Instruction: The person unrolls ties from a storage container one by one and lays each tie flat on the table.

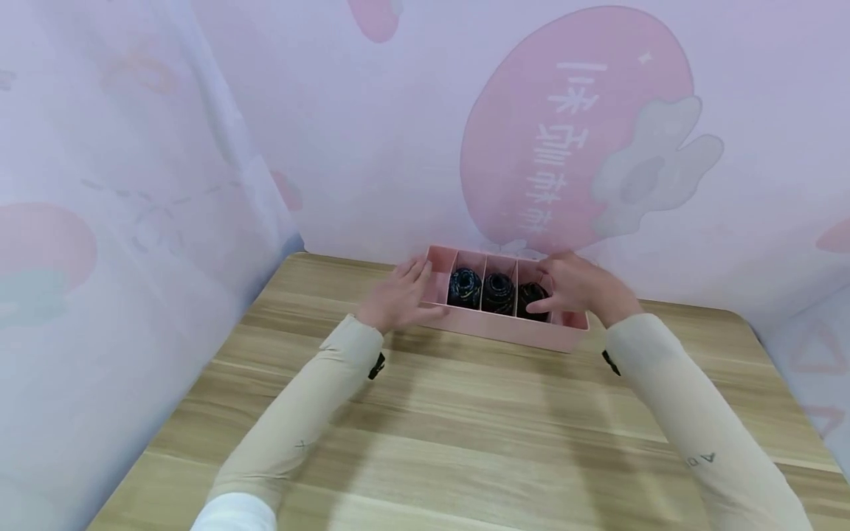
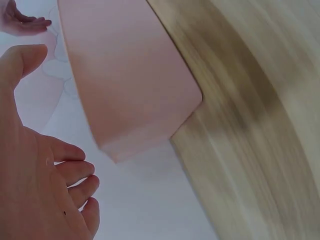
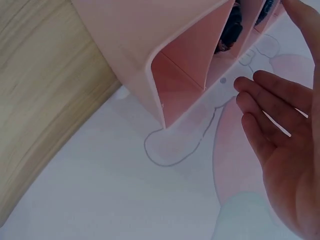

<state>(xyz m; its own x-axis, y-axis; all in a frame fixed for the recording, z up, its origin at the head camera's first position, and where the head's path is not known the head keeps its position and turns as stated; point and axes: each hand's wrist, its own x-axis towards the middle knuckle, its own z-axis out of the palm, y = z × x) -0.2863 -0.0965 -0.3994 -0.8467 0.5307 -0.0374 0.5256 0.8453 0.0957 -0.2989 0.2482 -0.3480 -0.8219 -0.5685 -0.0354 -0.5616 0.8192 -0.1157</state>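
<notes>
A long pink box (image 1: 506,329) with upright dividers stands near the far edge of the table. Its middle compartments hold three dark, patterned rolled bundles: a left one (image 1: 465,288), a middle one (image 1: 498,293) and a right one (image 1: 531,296), partly behind the right hand's thumb. At the box's left end is my left hand (image 1: 397,299), fingers spread and loosely bent; the left wrist view shows a gap between it and the box wall. My right hand (image 1: 579,284) hovers over the right end with thumb and fingers apart, gripping nothing in the right wrist view.
The wooden table (image 1: 451,442) stretches from the box toward me. Right behind the box rises a pale printed curtain (image 1: 372,147) with a large pink shape and a rabbit figure; more of it hangs along the left and right sides.
</notes>
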